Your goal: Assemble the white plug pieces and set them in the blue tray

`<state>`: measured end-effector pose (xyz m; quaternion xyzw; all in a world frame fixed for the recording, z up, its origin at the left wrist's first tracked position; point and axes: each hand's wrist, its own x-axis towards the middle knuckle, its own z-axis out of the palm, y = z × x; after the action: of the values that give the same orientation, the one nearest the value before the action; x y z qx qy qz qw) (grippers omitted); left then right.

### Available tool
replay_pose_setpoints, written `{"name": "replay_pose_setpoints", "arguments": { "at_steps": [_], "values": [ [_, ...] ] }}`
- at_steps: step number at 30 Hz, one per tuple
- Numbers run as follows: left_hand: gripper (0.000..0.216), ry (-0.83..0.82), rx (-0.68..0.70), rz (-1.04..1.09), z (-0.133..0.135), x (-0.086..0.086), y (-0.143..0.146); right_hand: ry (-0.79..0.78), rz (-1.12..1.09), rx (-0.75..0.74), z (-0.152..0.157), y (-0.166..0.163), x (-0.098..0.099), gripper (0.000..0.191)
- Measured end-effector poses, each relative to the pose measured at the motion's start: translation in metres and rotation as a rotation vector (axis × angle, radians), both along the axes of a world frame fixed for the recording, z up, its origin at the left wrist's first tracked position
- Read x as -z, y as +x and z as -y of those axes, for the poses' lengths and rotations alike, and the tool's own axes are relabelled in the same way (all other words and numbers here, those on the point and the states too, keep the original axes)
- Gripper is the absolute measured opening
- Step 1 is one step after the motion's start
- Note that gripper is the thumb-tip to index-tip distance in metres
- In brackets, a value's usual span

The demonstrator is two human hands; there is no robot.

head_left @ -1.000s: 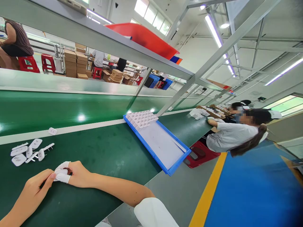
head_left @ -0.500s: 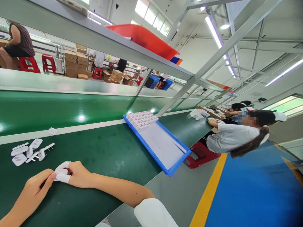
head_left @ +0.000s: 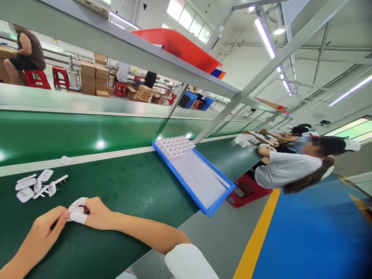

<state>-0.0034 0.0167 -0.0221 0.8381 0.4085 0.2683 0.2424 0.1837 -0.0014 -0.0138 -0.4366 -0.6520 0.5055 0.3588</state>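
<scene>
White covers (head_left: 78, 218) are sheathing the right hand's (head_left: 98, 213) thumb and forefinger at near left, above the green table (head_left: 116, 186). The left hand's (head_left: 43, 228) thumb and fingers are pressing against them; whether both are pinching a part, I cannot tell. White pieces (head_left: 37, 185) are lying farther left; rightward, a blue tray (head_left: 221, 199) is holding white rows (head_left: 177, 146).

Factory hall: long green workbench (head_left: 116, 182), seated workers (head_left: 280, 170), stacked cartons (head_left: 88, 77).

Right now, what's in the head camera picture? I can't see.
A right hand in white finger covers meets a left hand over a green table. Whether they hold anything is unclear. White pronged pieces lie beyond; rightward, a blue tray holds white blocks.
</scene>
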Motion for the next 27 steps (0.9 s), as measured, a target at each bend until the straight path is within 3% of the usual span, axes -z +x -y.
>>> {"name": "replay_pose_setpoints", "arguments": {
  "at_steps": [27],
  "values": [
    [0.036, 0.053, 0.038, 0.012, -0.0019, -0.0009, -0.0010, 0.035, 0.019, -0.001, 0.0008, 0.0004, 0.0016, 0.031]
  ]
}}
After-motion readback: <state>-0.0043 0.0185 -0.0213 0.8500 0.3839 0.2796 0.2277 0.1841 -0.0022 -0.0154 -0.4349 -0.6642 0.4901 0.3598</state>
